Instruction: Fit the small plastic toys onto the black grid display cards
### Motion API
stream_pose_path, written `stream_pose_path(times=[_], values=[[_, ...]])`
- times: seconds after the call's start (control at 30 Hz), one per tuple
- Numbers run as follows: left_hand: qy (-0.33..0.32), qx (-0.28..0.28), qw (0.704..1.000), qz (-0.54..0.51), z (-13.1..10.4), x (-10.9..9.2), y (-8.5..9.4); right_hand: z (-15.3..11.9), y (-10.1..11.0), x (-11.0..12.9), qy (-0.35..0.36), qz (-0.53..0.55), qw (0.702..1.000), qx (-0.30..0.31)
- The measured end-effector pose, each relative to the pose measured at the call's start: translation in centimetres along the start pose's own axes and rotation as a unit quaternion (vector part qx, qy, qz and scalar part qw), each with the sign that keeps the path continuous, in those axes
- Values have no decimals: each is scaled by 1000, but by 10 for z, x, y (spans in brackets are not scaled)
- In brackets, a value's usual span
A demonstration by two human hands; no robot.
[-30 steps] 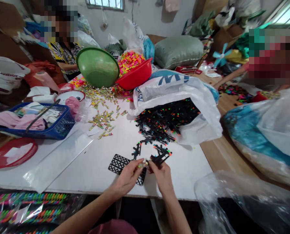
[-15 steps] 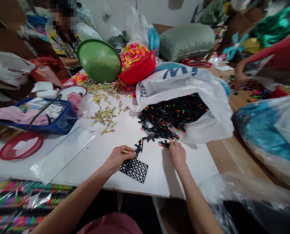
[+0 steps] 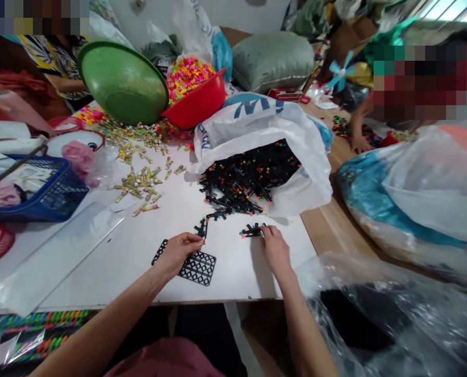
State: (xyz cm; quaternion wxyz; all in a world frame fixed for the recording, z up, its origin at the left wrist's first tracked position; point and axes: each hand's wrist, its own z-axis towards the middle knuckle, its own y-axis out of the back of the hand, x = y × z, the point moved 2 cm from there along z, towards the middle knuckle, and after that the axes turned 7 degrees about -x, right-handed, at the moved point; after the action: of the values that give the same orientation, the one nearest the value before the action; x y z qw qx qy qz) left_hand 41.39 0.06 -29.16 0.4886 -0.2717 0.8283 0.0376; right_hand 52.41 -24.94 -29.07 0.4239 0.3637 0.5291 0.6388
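My left hand (image 3: 174,254) is closed in a pinch over a black plastic grid (image 3: 198,268) on the white tabletop. At its fingertips is a small black toy gun (image 3: 202,229) with an orange tip. My right hand (image 3: 275,248) has its fingers closed around the end of a few black toy guns (image 3: 252,230), held low at the table. Behind both hands, a heap of similar toy guns (image 3: 241,180) with bright tips spills from a white woven sack (image 3: 312,183). Small yellow patterned tubes (image 3: 141,183) lie scattered to the left.
A green basin (image 3: 119,84) leans beside a red basin (image 3: 202,104) of bright small pieces. To the left are a blue basket (image 3: 56,193) and a clear plastic sheet (image 3: 60,251). Stuffed sacks (image 3: 406,204) stand at right. Two other people work across the table.
The view has turned right. My right hand has drawn its toy guns slightly right and nearer, away from the heap. The yellow tube earlier visible in my left hand no longer shows.
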Motion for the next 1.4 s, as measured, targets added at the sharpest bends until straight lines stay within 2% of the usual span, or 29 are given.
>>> stream_pose_path(times=[0.1, 0.17, 0.27, 0.33, 0.4, 0.5, 0.57, 0.6, 0.67, 0.73, 0.83, 0.93, 1.07, 1.13, 1.27, 1.33, 1.4], values=[[60, 28, 997, -28, -8, 4, -2, 24, -7, 14, 69, -48, 996, 9], [91, 44, 994, -45, -12, 3, 0, 32, -9, 20, 103, -38, 994, 16], [67, 44, 991, -107, -11, -5, 7, 28, -9, 26, 157, 51, 986, -6], [34, 27, 990, -132, -7, -8, 10, 18, -4, 33, 142, 175, 973, -52], [10, 9, 993, -120, -3, -7, 6, 7, 2, 45, 75, 352, 930, -78], [-48, 10, 996, -77, -2, -1, -12, -9, 13, 79, -6, 597, 802, -22], [-105, 22, 993, -51, -6, 2, -24, -17, 19, 102, -35, 679, 733, 17], [-127, 23, 991, -37, -10, 2, -28, -20, 22, 111, -57, 700, 711, 18], [-153, 25, 988, -3, -17, 1, -32, -24, 24, 121, -112, 718, 687, 7], [-163, 32, 986, 26, -23, -2, -31, -27, 26, 123, -153, 707, 691, 0], [-167, 36, 984, 49, -29, -10, -24, -30, 32, 122, -170, 676, 716, -16], [-172, 40, 982, 67, -32, -17, -19, -34, 39, 122, -163, 659, 733, -45], [-174, 78, 978, 78, -41, -19, -19, -40, 46, 130, -141, 613, 775, -53], [-181, 68, 979, 65, -47, -17, -20, -44, 48, 134, -163, 611, 772, -54], [-196, 54, 977, 63, -53, -16, -23, -50, 52, 132, -221, 635, 738, -53], [-213, 49, 972, 90, -55, -17, -23, -51, 55, 129, -223, 624, 748, -37], [-262, 23, 954, 142, -57, -17, -22, -53, 59, 128, -226, 608, 761, -28]])
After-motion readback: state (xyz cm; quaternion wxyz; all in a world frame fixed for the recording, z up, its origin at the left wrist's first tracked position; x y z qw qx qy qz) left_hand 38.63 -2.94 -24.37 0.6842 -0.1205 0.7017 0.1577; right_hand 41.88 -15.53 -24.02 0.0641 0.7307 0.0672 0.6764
